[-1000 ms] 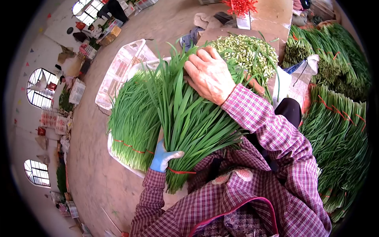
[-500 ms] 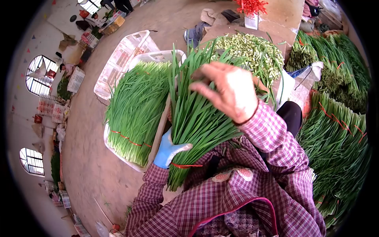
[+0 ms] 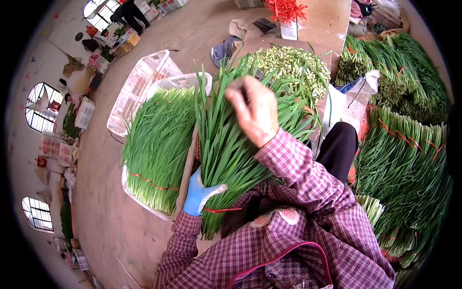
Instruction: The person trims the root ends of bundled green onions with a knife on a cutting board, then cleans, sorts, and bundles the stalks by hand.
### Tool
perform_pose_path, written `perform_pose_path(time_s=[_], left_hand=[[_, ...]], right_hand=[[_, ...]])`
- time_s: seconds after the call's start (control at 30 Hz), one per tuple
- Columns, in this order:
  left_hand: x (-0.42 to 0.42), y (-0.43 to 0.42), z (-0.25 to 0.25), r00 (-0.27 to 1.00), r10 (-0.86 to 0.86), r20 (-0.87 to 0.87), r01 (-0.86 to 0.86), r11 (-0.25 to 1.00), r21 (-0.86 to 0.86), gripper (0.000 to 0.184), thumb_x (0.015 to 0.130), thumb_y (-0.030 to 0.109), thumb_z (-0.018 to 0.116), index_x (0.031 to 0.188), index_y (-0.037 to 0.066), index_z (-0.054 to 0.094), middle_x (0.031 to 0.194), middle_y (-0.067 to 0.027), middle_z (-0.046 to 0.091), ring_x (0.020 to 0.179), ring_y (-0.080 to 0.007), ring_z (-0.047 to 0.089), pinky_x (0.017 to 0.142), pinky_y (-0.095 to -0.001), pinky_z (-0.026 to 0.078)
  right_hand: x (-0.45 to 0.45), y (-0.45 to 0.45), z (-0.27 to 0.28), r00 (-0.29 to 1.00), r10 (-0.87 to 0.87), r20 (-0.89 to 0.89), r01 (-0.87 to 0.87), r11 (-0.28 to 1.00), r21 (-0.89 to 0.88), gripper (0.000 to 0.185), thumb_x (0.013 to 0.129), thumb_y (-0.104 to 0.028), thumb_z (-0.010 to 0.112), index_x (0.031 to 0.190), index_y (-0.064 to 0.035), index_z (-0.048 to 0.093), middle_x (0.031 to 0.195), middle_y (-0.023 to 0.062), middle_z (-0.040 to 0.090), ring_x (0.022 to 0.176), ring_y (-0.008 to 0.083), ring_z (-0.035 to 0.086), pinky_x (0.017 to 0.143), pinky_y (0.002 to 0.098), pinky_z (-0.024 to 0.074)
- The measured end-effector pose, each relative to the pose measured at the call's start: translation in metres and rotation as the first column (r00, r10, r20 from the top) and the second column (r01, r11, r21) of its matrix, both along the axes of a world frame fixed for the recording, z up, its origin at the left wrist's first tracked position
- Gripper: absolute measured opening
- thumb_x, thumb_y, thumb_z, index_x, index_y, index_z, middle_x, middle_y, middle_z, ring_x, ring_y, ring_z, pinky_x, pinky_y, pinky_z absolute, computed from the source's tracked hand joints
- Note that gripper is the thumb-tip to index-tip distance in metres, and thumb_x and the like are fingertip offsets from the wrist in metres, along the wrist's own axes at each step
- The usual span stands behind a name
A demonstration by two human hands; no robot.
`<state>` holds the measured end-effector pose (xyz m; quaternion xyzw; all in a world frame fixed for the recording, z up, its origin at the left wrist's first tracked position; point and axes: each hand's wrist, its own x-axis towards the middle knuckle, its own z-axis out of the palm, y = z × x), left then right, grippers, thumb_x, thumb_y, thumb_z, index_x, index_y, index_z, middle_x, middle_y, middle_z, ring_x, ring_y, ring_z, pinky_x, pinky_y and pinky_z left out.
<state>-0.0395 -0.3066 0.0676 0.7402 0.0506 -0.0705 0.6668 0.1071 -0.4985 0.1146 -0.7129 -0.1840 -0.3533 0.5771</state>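
Observation:
My left hand (image 3: 203, 192), in a blue and white glove, grips a large bunch of green garlic chives (image 3: 236, 154) near its lower end. A red tie (image 3: 222, 210) circles the bunch just below the glove. My bare right hand (image 3: 255, 108) is over the upper leaves, fingers bent and thumb apart, with nothing visible held; its fingertips are slightly blurred. Left of the bunch, a white plastic crate (image 3: 126, 185) holds more chives (image 3: 161, 144) bound with red ties.
Behind the crate lies another white crate (image 3: 139, 79). A heap of cut stem pieces (image 3: 293, 67) is ahead, near red ties (image 3: 286, 10). Tied chive bundles (image 3: 402, 178) are stacked at right. Several people are far off at upper left.
My right hand has shifted left across the leaves and turned more upright. My left hand keeps its grip on the chives. The whole view has shifted slightly.

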Motion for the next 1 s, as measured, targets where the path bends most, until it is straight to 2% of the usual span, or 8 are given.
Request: perform_pose_path(time_s=[0.07, 0.13, 0.2, 0.4, 0.53, 0.67, 0.87, 1.0], left_hand=[[-0.004, 0.006, -0.009, 0.999, 0.004, -0.045, -0.005, 1.0, -0.01, 0.064, 0.072, 0.005, 0.083, 0.127, -0.002, 0.051, 0.107, -0.0085, 0.065, 0.085, -0.0127, 0.064, 0.071, -0.0243, 0.055], [-0.005, 0.002, -0.009, 1.0, 0.024, -0.015, -0.025, 1.0, -0.014, 0.065, 0.07, 0.006, 0.083, 0.127, -0.002, 0.052, 0.108, -0.0082, 0.065, 0.086, -0.0127, 0.063, 0.071, -0.0241, 0.054], [-0.004, 0.007, -0.02, 0.998, -0.01, 0.068, 0.005, 0.998, 0.067, 0.066, 0.07, 0.005, 0.083, 0.128, -0.003, 0.051, 0.108, -0.0083, 0.065, 0.089, -0.0131, 0.063, 0.071, -0.0246, 0.054], [-0.006, 0.0, -0.019, 0.999, -0.029, 0.045, 0.025, 0.996, 0.091, 0.067, 0.071, 0.005, 0.082, 0.129, -0.003, 0.051, 0.109, -0.0099, 0.065, 0.094, -0.0142, 0.063, 0.072, -0.0262, 0.055], [-0.006, -0.002, -0.02, 0.996, -0.035, 0.077, 0.029, 0.996, 0.082, 0.067, 0.071, 0.005, 0.082, 0.129, -0.003, 0.05, 0.11, -0.0104, 0.065, 0.096, -0.0153, 0.063, 0.073, -0.0272, 0.056], [-0.004, 0.004, -0.03, 0.992, -0.059, 0.11, 0.044, 0.99, 0.135, 0.07, 0.07, 0.003, 0.082, 0.131, -0.002, 0.049, 0.111, -0.0103, 0.065, 0.096, -0.0168, 0.064, 0.073, -0.0282, 0.058], [-0.006, 0.001, -0.011, 0.987, -0.017, 0.16, 0.001, 0.995, 0.098, 0.065, 0.07, 0.0, 0.082, 0.128, -0.003, 0.051, 0.109, -0.0089, 0.065, 0.088, -0.0146, 0.065, 0.07, -0.0262, 0.057], [-0.014, 0.035, -0.034, 0.993, 0.097, -0.073, -0.104, 0.99, -0.098, 0.059, 0.073, 0.004, 0.079, 0.125, -0.005, 0.053, 0.108, -0.01, 0.066, 0.086, -0.0172, 0.066, 0.074, -0.0281, 0.056]], right_hand=[[0.007, -0.035, 0.023, 0.991, 0.011, -0.132, -0.005, 0.999, 0.05, 0.025, 0.092, -0.025, 0.065, 0.089, 0.0, 0.066, 0.072, 0.0062, 0.065, 0.063, 0.0133, 0.057, 0.059, 0.0297, 0.0472], [0.018, -0.063, 0.036, 0.963, 0.106, -0.247, -0.084, 0.992, 0.099, 0.03, 0.088, -0.036, 0.068, 0.085, -0.0059, 0.068, 0.066, 0.0094, 0.062, 0.06, 0.0224, 0.06, 0.058, 0.0372, 0.047], [0.03, -0.078, 0.041, 0.974, -0.223, -0.045, 0.205, 0.946, -0.253, 0.03, 0.088, -0.036, 0.068, 0.088, -0.0062, 0.068, 0.071, 0.0092, 0.062, 0.07, 0.0256, 0.061, 0.065, 0.039, 0.0476], [0.04, -0.076, 0.038, 0.992, -0.105, -0.069, 0.055, 0.858, -0.511, 0.055, 0.084, -0.059, 0.064, 0.096, -0.0062, 0.074, 0.092, 0.015, 0.061, 0.094, 0.0303, 0.058, 0.082, 0.0431, 0.0477], [0.032, -0.068, 0.034, 0.992, -0.021, -0.124, -0.05, 0.842, -0.538, 0.046, 0.084, -0.048, 0.069, 0.093, -0.0032, 0.073, 0.083, 0.0151, 0.058, 0.089, 0.0317, 0.058, 0.079, 0.0444, 0.0457], [0.033, -0.053, 0.024, 0.988, -0.003, -0.153, -0.063, 0.904, -0.424, 0.029, 0.079, -0.029, 0.074, 0.09, -0.0027, 0.07, 0.087, 0.0151, 0.059, 0.09, 0.0317, 0.059, 0.081, 0.0419, 0.0464], [0.063, -0.061, 0.022, 0.964, 0.212, -0.16, -0.11, 0.866, 0.488, 0.027, 0.088, -0.029, 0.07, 0.093, -0.0018, 0.071, 0.093, 0.0078, 0.071, 0.086, 0.0169, 0.065, 0.078, 0.0311, 0.0502], [0.031, -0.09, 0.034, 0.977, 0.139, -0.164, -0.126, 0.988, 0.091, 0.04, 0.094, -0.043, 0.06, 0.099, -0.0052, 0.071, 0.083, 0.0071, 0.071, 0.078, 0.0163, 0.065, 0.082, 0.035, 0.0515]])
